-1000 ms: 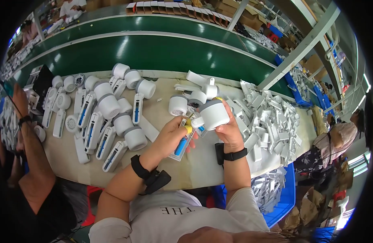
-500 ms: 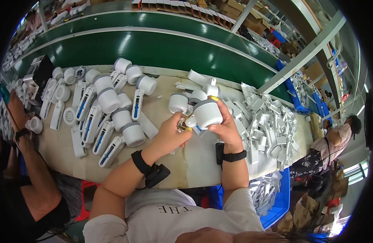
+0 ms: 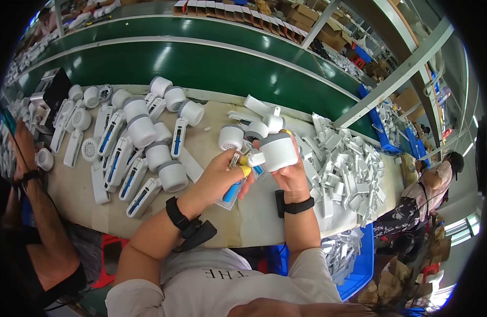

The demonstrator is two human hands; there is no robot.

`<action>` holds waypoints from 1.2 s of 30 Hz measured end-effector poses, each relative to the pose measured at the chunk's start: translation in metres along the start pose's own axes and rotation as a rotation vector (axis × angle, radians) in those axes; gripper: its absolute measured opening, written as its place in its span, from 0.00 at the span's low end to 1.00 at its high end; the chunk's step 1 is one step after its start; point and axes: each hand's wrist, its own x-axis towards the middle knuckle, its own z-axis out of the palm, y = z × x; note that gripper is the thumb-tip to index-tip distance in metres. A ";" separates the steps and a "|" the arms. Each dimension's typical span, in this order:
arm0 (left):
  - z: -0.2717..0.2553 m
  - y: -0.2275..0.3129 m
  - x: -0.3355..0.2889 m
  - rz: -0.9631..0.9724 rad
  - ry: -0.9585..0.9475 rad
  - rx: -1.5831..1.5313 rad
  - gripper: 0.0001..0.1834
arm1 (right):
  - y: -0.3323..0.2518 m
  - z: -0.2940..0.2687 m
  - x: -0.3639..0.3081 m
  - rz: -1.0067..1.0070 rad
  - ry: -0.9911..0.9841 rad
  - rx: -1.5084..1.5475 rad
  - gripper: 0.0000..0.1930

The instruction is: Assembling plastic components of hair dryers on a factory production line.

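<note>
My right hand is closed around a white round fan-like head with a grey rim, tilted so its short neck points left. My left hand, yellow covers on its fingertips, pinches at that neck. Below the left fingers hangs a handle piece with a blue cylinder, seemingly held in the same hand; the palm hides much of it. Just beyond my hands, more white heads rest on the table among loose white parts.
On the left lie several assembled units with blue-filled handles. White plastic shells form a heap on the right. A blue crate stands below the table edge. A co-worker's arm is at far left; a green conveyor runs behind.
The head in my right hand has shifted slightly right and lower. The handle piece with its blue cylinder now shows beneath my left hand, where it was mostly hidden before.
</note>
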 end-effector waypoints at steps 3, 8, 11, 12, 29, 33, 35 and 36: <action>-0.006 -0.003 0.001 -0.016 0.081 0.140 0.11 | 0.005 -0.010 -0.001 0.003 0.016 -0.146 0.45; -0.008 -0.003 0.003 -0.029 0.056 0.201 0.10 | -0.004 -0.008 -0.003 0.010 -0.019 -0.230 0.44; -0.008 -0.006 0.002 0.025 0.107 0.367 0.10 | -0.020 0.003 0.000 0.037 -0.055 -0.380 0.43; -0.007 -0.006 0.002 0.025 0.107 0.366 0.10 | -0.027 0.008 0.001 0.050 -0.079 -0.482 0.42; -0.009 -0.018 0.000 0.071 0.107 0.602 0.16 | -0.045 0.027 0.011 0.282 -0.034 -0.852 0.38; -0.002 -0.011 0.002 0.042 0.043 0.356 0.09 | -0.044 0.025 0.004 0.208 -0.026 -0.869 0.32; 0.001 -0.015 0.002 0.045 0.011 0.237 0.09 | -0.053 0.017 -0.003 0.197 -0.002 -0.939 0.29; 0.002 -0.014 0.001 0.066 0.009 0.119 0.10 | -0.064 0.013 -0.011 0.152 0.021 -1.001 0.26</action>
